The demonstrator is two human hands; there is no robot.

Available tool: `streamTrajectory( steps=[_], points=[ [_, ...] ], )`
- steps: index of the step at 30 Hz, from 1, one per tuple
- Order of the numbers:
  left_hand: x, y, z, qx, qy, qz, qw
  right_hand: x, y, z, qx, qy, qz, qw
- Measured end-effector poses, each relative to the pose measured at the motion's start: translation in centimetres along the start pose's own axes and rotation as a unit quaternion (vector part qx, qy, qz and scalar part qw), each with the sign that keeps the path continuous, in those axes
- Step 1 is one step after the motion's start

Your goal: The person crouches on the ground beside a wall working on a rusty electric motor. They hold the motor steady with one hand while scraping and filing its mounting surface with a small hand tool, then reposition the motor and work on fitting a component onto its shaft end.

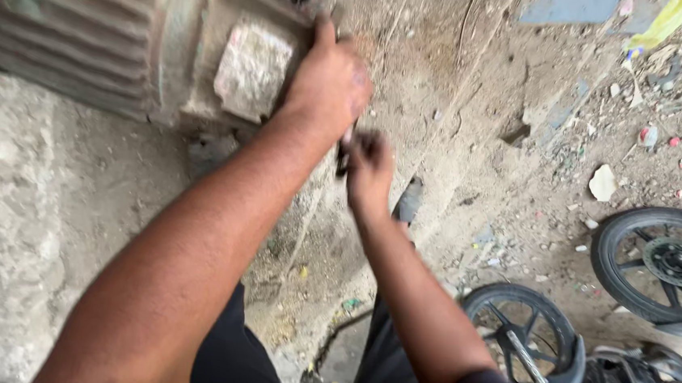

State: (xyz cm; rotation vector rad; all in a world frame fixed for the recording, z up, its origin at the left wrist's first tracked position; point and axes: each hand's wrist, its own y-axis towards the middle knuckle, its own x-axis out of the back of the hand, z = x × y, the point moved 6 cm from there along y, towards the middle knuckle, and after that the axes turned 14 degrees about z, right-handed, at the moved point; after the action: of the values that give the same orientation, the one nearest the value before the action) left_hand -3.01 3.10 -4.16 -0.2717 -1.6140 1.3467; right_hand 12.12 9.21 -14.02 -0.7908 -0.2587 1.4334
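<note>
Nearest, at the bottom right, two motorcycle wheels (pixel 537 332) stand on the littered dirt ground (pixel 527 93), with the person's dark trousers (pixel 230 361) between the two forearms. Farther in, the right hand (pixel 369 169) is clenched round a dark, thin tool (pixel 343 153); motion blur hides what kind it is. Just beyond and touching it, the left hand (pixel 329 81) is curled, fingers gripping the right edge of the old ribbed motor housing (pixel 86 30) at the far left, beside its pale, worn plate (pixel 252 69). The tool sits between the two hands, at the housing's near right corner. Nothing looks loosened or removed from the housing, so the work seems early, though how far along it is cannot be told.
</note>
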Motion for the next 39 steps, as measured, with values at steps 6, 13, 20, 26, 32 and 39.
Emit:
streamTrajectory(
  steps=[6,13,20,26,32,39],
  points=[
    [-1.8,1.0,-0.7,0.012,-0.012,0.003,1.0,0.0,-0.5,0.2,-0.025,0.046,0.006,0.999],
    [-1.9,1.1,-0.9,0.008,-0.039,-0.013,0.999,0.4,-1.1,0.7,-0.02,-0.018,-0.004,1.0],
    [-1.3,0.6,-0.6,0.01,-0.004,-0.01,1.0,0.1,0.3,2.0,-0.016,0.047,0.013,0.999],
    [-1.4,0.9,-0.8,0.004,-0.016,0.014,1.0,0.5,-0.5,1.1,-0.045,-0.017,-0.002,0.999],
    [-1.9,1.4,-1.1,0.002,-0.032,0.018,0.999,0.2,-0.5,1.5,-0.044,-0.012,0.019,0.999],
    [-1.5,1.2,-1.0,0.004,-0.011,-0.005,1.0,0.5,-0.6,0.9,-0.035,-0.005,0.009,0.999]
  ],
)
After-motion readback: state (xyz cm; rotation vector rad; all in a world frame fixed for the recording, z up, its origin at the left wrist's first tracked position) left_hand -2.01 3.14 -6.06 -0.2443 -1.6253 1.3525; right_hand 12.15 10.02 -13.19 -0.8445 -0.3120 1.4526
